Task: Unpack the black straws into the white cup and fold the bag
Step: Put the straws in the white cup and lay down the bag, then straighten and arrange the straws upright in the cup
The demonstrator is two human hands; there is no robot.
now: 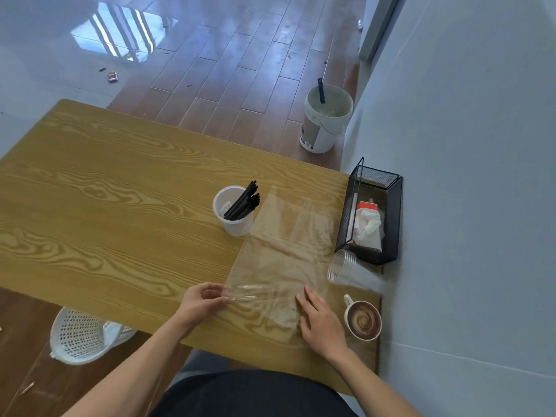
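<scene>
My left hand (204, 302) pinches the near left corner of the clear bag (282, 260), spread flat on the table (105, 206), while my right hand (322, 320) lies open, palm down, pressing its near right edge. The straws (242, 201) stand bunched in the cup (233, 210), just beyond the bag's far left corner.

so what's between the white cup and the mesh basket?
Head view: only the far end of the clear bag on the table, between white cup and mesh basket.
</scene>
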